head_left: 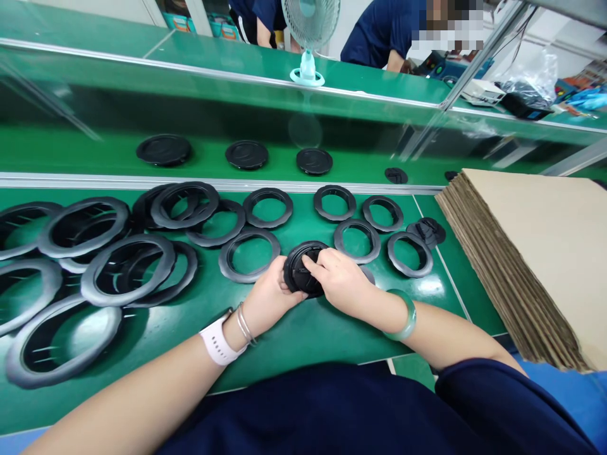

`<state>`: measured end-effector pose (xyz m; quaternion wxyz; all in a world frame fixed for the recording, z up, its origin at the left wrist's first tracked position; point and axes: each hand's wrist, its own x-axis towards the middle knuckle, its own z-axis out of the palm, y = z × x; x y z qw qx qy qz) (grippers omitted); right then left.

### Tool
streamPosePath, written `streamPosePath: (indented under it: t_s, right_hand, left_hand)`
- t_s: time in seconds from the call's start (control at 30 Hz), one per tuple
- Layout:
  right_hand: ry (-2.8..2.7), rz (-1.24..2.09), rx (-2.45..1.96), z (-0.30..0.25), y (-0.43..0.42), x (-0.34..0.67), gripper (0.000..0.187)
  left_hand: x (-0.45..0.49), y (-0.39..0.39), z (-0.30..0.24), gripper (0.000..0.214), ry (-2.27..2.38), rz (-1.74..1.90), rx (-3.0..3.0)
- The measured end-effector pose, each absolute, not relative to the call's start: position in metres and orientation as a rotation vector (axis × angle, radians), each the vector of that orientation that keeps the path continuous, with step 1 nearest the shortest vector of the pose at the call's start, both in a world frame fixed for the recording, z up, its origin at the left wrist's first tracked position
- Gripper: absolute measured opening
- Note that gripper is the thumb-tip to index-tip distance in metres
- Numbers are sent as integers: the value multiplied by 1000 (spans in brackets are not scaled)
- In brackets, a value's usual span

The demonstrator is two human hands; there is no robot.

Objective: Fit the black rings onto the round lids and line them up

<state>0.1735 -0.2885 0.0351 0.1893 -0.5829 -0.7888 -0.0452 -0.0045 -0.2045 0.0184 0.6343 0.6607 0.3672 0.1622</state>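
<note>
A black round piece [300, 275] is held over the table [303, 338], well to the left of the stack of cardboard [526, 234]; whether the table is touched by its underside cannot be told. The piece is gripped by the left hand [272, 291] at the side of the rim that is turned away from the stack, with the thumb laid along the edge nearest to the body, so this grip is narrow and filled. The right hand [344, 281] is placed on the stack's side of the piece. By one extended fingertip of it the upper face is touched, inside the rim, while the other fingers are curled. Whether the rim is also pinched by this grip cannot be told, because the contact is covered by the hand itself.

The face of the piece is turned upward, within direct reach of that fingertip. As the outline is round, no long axis can be named. Both hands are equally near, being in contact from opposite sides.

Farther from the stack, overlapping rings [95, 291] are spread on the left; nearer to it, separate rings [417, 272] are laid flat, and some dark pieces [429, 234] are gathered just beside its left edge.
</note>
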Motion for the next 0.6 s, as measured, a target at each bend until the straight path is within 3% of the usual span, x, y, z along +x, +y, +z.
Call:
streamPosePath:
  t_s: [0.17,0.3,0.47,0.6]
  right_hand:
    - [-2169,-49,-1599,41,-289,173,30]
    - [-1712,-33,-1616,47,-291,179,34]
    - [-1369,447,-1653,41,-283,184,18]
    - [-1254,565,-1629,34,-279,181,10]
  left_hand:
    - [-4,-206,22,61,830,366,1436]
    - [-2,-207,26,61,782,425,1320]
    - [-2,-212,31,70,718,400,1265]
    - [-5,-213,31,74,665,403,1341]
